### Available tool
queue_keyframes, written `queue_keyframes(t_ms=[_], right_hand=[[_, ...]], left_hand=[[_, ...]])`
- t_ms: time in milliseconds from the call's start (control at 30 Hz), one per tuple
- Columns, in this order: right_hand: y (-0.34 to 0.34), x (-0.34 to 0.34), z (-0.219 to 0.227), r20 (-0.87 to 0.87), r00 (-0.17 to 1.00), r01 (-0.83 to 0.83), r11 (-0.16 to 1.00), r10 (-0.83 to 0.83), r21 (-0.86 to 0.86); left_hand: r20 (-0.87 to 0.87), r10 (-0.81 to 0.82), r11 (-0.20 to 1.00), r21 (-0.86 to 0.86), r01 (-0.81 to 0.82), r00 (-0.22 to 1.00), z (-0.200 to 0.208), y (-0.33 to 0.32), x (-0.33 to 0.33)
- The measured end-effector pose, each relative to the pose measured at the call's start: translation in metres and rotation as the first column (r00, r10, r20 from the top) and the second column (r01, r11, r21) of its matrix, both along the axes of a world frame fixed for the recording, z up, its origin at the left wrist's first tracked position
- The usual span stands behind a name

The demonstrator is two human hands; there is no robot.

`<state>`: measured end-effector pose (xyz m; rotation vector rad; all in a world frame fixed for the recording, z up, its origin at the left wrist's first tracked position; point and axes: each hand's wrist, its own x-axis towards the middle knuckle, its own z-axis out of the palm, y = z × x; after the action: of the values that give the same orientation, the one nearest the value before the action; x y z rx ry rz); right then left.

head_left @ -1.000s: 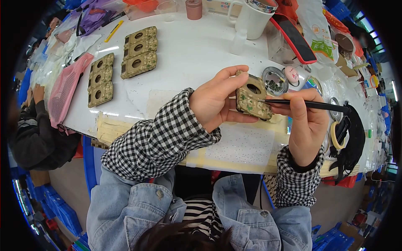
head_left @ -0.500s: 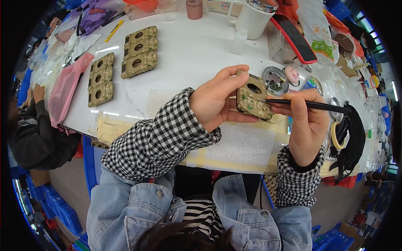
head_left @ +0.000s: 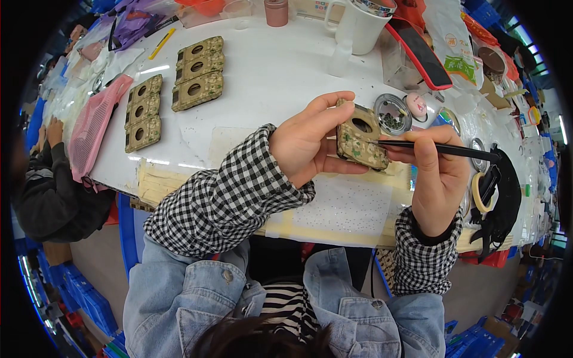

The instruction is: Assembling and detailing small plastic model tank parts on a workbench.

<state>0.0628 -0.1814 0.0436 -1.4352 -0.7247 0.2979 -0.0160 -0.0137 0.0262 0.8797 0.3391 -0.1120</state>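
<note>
In the head view, the left hand (head_left: 304,142) is pinching a camouflage case (head_left: 357,148) between its thumb above and its fingers below, and the palm is facing right. The case is tilting above the worktop (head_left: 268,71), its round hole showing while its underside is staying hidden. The right hand (head_left: 439,182) is pinching a slim black tool (head_left: 456,150); some of its fingers are hiding behind the thumb and tool. The tool's thin tip is pointing at the case's face, but whether it is touching is too small to tell.

A round dish (head_left: 376,110) with dark bits is sitting just beyond the case; the bits are blurring together. Below, a dotted white sheet (head_left: 334,209) is lying flat. To the left, 2 rows of 3 camouflage pieces (head_left: 199,88) are resting apart from each other. The white mug (head_left: 358,36) is being cut off by the top edge.
</note>
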Motion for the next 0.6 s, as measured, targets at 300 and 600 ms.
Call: queue_keyframes(t_ms=[300,600], right_hand=[[0.0000,-0.0010,0.0017,0.012,1.000,-0.001,1.000,0.001,0.007],[-0.0002,-0.0006,0.0009,0.011,1.000,0.006,1.000,-0.006,0.002]], left_hand=[[0.091,-0.038,0.998,-0.047,0.042,0.995,-0.0053,0.0044,0.0007],[0.085,-0.043,0.998,-0.041,0.047,0.995,-0.0049,0.0042,0.0011]])
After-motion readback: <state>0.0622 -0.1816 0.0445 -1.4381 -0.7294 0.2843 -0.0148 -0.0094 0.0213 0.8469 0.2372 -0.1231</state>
